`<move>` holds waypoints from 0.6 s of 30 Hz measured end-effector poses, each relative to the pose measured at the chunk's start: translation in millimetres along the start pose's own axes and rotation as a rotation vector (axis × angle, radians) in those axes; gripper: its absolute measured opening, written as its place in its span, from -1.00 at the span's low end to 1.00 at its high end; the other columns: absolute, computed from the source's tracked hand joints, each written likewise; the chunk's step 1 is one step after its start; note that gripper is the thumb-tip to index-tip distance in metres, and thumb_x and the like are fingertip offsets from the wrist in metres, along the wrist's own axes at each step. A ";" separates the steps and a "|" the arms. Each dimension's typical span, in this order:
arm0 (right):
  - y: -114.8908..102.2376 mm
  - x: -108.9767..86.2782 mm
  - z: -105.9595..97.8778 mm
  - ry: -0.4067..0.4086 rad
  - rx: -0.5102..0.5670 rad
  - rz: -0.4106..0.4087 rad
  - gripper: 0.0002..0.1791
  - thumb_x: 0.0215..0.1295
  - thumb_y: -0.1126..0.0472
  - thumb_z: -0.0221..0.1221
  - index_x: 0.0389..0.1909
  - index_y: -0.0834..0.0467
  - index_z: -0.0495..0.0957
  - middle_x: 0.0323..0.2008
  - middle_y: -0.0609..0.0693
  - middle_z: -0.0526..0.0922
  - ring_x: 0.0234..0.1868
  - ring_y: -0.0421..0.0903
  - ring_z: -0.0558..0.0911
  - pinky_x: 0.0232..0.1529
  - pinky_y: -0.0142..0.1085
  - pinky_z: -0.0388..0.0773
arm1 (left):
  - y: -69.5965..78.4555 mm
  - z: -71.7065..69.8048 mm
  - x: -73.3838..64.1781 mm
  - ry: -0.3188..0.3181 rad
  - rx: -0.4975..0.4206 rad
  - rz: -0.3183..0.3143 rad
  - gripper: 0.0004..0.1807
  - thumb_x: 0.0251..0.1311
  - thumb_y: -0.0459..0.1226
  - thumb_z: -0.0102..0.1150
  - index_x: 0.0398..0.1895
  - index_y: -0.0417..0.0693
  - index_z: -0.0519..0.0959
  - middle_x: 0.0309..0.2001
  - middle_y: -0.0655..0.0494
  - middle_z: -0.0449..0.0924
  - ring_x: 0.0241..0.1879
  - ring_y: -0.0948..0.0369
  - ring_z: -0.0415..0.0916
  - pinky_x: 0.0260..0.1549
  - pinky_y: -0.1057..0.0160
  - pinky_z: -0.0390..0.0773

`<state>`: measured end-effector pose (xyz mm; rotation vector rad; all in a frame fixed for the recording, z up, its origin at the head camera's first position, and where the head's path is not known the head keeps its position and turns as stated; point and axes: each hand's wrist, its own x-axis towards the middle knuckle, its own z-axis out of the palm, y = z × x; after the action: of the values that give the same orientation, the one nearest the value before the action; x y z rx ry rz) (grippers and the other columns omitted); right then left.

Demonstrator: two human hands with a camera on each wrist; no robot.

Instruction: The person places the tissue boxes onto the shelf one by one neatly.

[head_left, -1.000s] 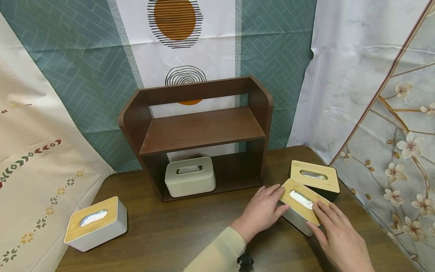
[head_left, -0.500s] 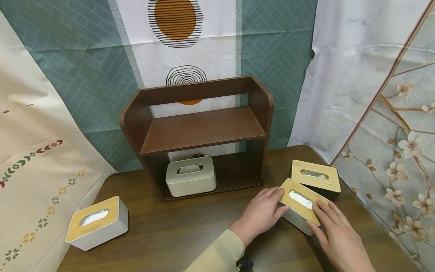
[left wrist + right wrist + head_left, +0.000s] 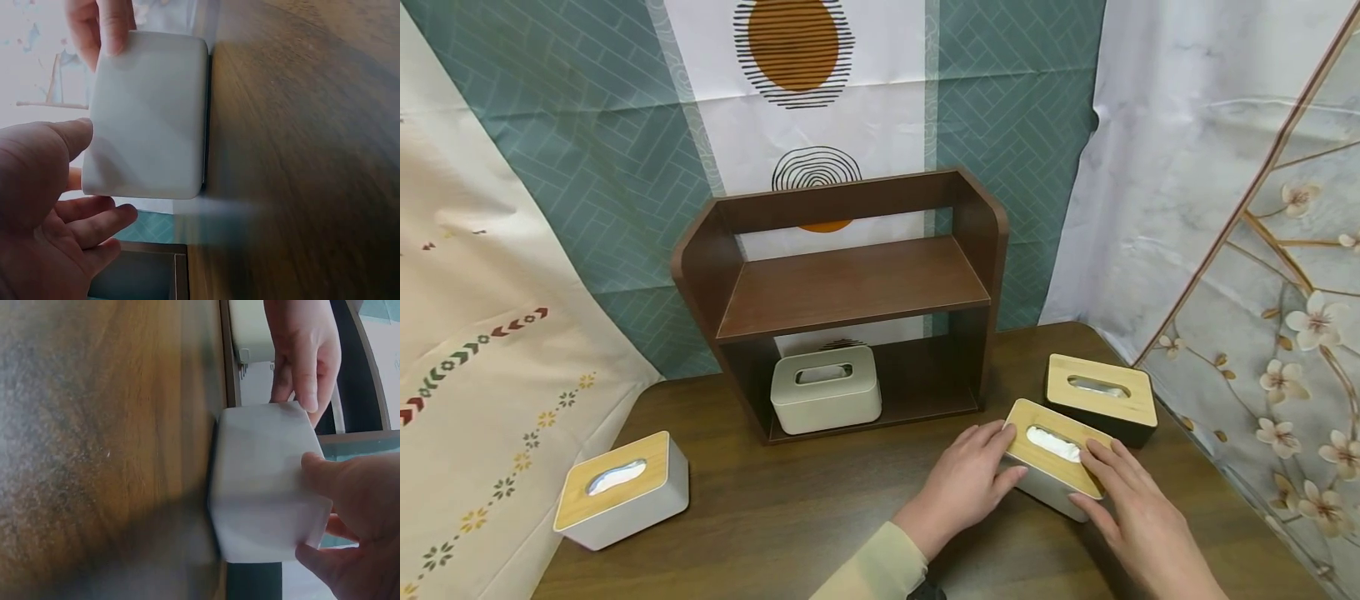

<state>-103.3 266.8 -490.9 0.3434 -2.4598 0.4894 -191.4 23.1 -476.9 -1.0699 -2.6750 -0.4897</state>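
Note:
At the right of the head view, a tissue box (image 3: 1048,483) with pale grey sides and a bamboo lid sits at a slant low over the table. My left hand (image 3: 964,483) grips its left end, thumb at the front and fingers around the corner. At the other end, my right hand (image 3: 1138,517) has its thumb on the front side (image 3: 262,462) and its fingers over the lid. White tissue shows in the lid's slot. Both wrist views show the thumbs against the plain grey side (image 3: 150,119).
Just behind stands a black tissue box (image 3: 1101,396) with a bamboo lid. A grey-beige tissue box (image 3: 825,400) occupies the lower level of a brown two-tier shelf (image 3: 857,279). Another bamboo-lidded box (image 3: 625,492) is at the table's left. Patterned cloths hang around the table (image 3: 790,508).
Both hands have shifted the grey-sided tissue box slightly left, and it has come away from the black one. The head view has turned a little to the left.

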 end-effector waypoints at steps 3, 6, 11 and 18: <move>-1.4 0.7 1.1 -0.007 0.001 -0.005 -0.29 0.10 0.15 0.65 0.30 0.24 0.69 0.38 0.20 0.65 0.65 0.06 0.35 0.23 0.16 0.60 | -2.8 -1.6 -5.2 -0.005 -0.015 -0.009 -0.36 0.66 0.08 0.18 0.61 -0.04 0.48 0.51 0.02 0.53 0.50 0.14 0.49 0.52 0.14 0.37; -3.6 1.9 2.3 -0.012 0.003 -0.014 -0.28 0.09 0.14 0.66 0.29 0.24 0.70 0.39 0.19 0.66 0.66 0.00 0.32 0.26 0.13 0.58 | -5.6 -3.2 -10.6 -0.001 -0.027 -0.009 -0.37 0.66 0.06 0.18 0.61 -0.04 0.47 0.51 0.00 0.53 0.50 0.13 0.48 0.53 0.12 0.37; -6.8 4.9 4.2 -0.014 -0.007 -0.037 -0.25 0.06 0.12 0.67 0.31 0.22 0.71 0.40 0.16 0.65 0.62 0.03 0.39 0.10 0.20 0.60 | -9.5 -7.4 -19.1 0.014 -0.039 -0.014 -0.38 0.66 0.05 0.20 0.59 -0.04 0.49 0.51 -0.02 0.54 0.49 0.08 0.50 0.50 0.07 0.42; -7.4 8.2 9.0 -0.007 0.042 -0.097 -0.28 0.12 0.11 0.64 0.33 0.23 0.70 0.40 0.18 0.66 0.68 -0.24 0.23 0.45 -0.68 0.01 | -13.3 -14.2 -28.3 0.003 -0.047 -0.045 -0.40 0.65 0.06 0.20 0.56 -0.02 0.53 0.51 -0.03 0.54 0.48 0.04 0.52 0.46 0.01 0.48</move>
<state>-111.8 255.3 -490.7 0.4800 -2.4291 0.4999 -179.4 -9.1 -475.8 -1.0228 -2.7030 -0.5643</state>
